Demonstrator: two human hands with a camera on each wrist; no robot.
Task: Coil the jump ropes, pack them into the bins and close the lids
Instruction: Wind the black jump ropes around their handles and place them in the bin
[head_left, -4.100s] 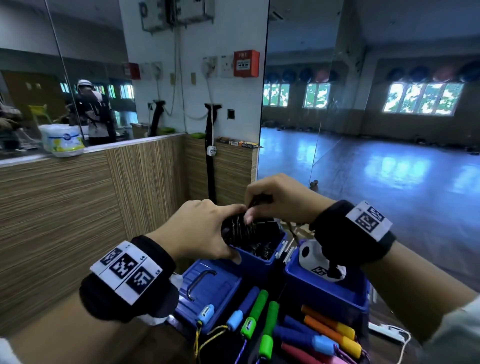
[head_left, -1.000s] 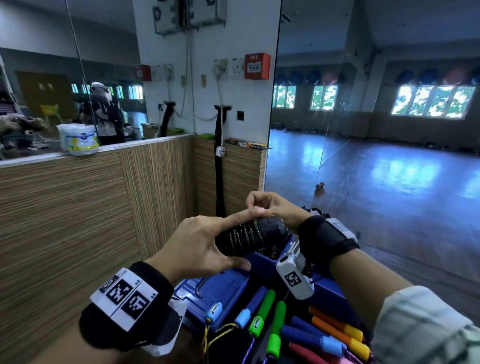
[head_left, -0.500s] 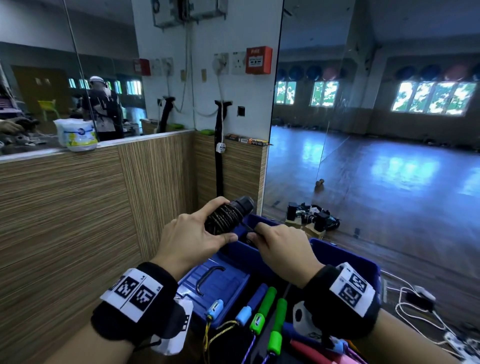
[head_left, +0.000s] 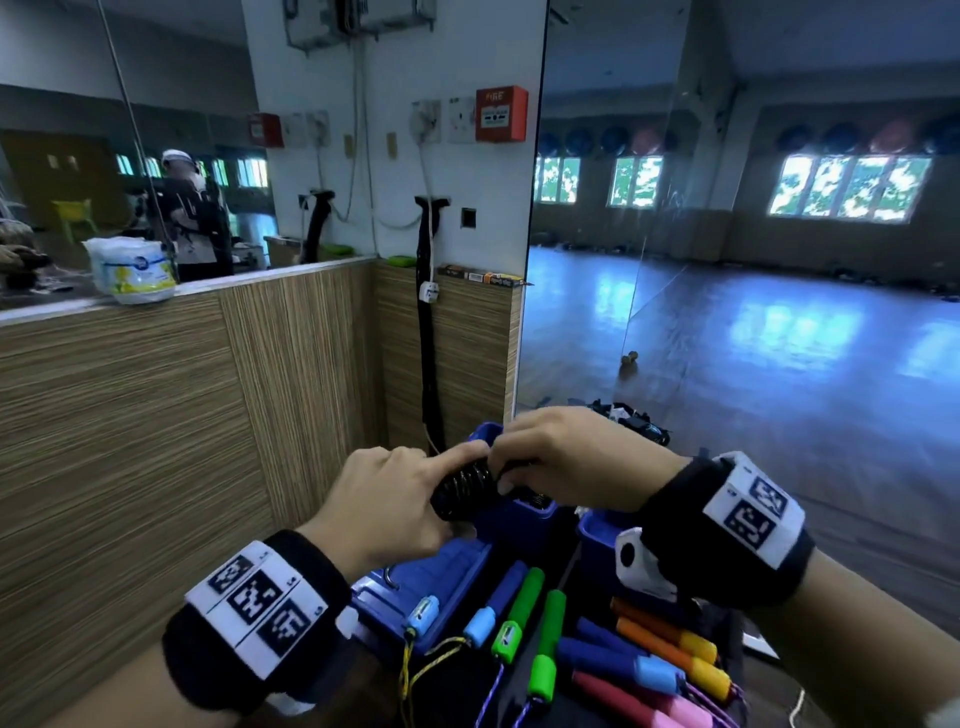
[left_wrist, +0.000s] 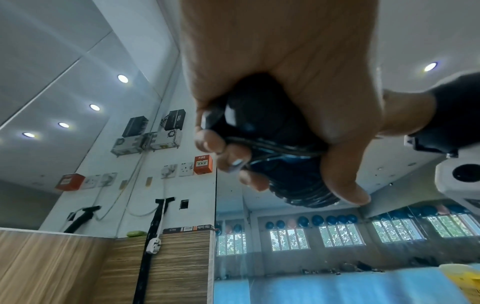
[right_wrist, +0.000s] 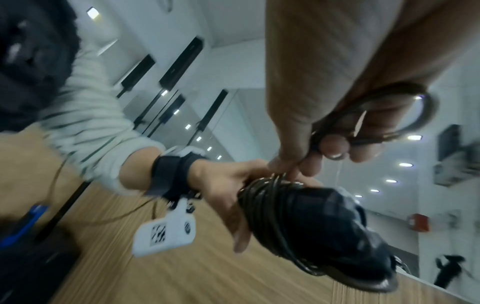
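A black jump rope (head_left: 465, 491) has its thin cord wound round its black handles. My left hand (head_left: 395, 501) grips this bundle (left_wrist: 275, 144) above an open blue bin (head_left: 511, 514). My right hand (head_left: 561, 460) comes over the bundle from the right and pinches a loop of the cord's loose end (right_wrist: 405, 115). The wound handles (right_wrist: 311, 224) show below it in the right wrist view. Several more jump ropes with blue, green, orange and pink handles (head_left: 545, 623) lie in front of the bins.
A blue lid with a metal handle (head_left: 431, 582) lies open to the left of the bin. A second blue bin (head_left: 597, 525) stands on the right, under my right wrist. A wood-panelled wall (head_left: 208, 415) runs close on the left. A mirror (head_left: 727, 260) stands ahead.
My right hand has come up from below the bundle to its top right and now pinches a cord loop. My left hand still holds the bundle, a little lower over the bin.
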